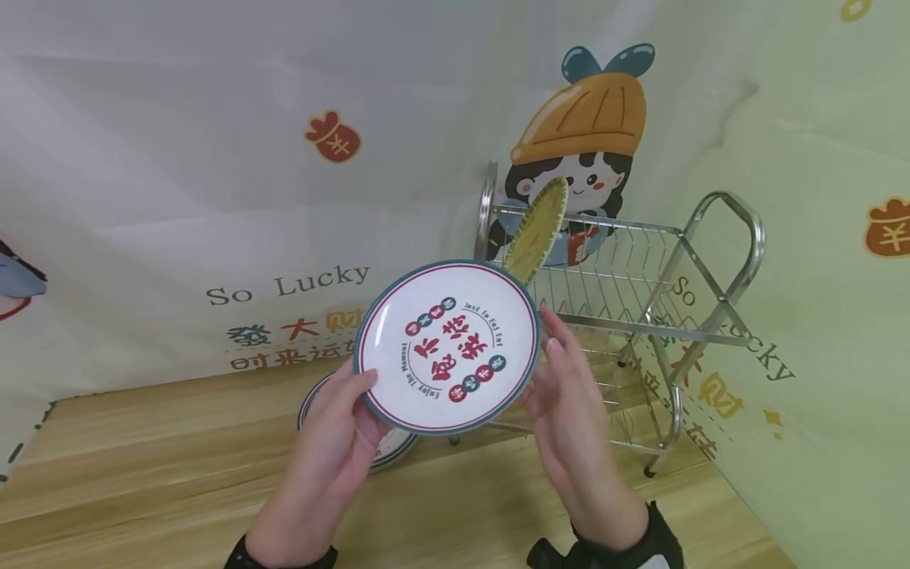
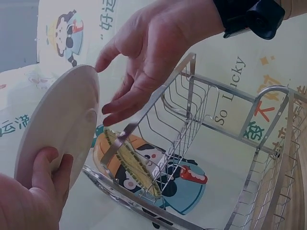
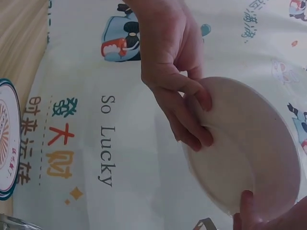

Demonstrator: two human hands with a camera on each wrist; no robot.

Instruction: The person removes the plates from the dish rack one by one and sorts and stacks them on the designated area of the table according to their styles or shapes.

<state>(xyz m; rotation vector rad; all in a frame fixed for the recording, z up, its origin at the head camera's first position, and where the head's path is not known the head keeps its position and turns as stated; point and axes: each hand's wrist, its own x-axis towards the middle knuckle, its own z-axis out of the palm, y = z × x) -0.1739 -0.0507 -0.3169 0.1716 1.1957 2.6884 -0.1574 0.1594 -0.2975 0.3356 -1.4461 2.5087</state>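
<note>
My left hand (image 1: 341, 427) grips a white plate (image 1: 448, 348) at its lower left rim, thumb on the printed face. Its fingers press the pale underside, as the right wrist view shows. Red characters, coloured dots and a blue-green rim mark the plate, which is tilted toward me. At the opposite rim is my right hand (image 1: 572, 419); its fingertips touch the edge, while other fingers spread loosely in the left wrist view. Behind the held plate, a yellow plate (image 1: 536, 233) with a green-patterned rim stands on edge in the upper tier of a metal dish rack (image 1: 711, 296).
Below my left hand, a printed plate (image 1: 394, 449) lies on the wood-look tabletop (image 1: 178, 466), partly hidden by the hand and the held plate. The rack's lower tier sits beneath the upper one. A printed backdrop (image 1: 178, 158) closes off the back and right.
</note>
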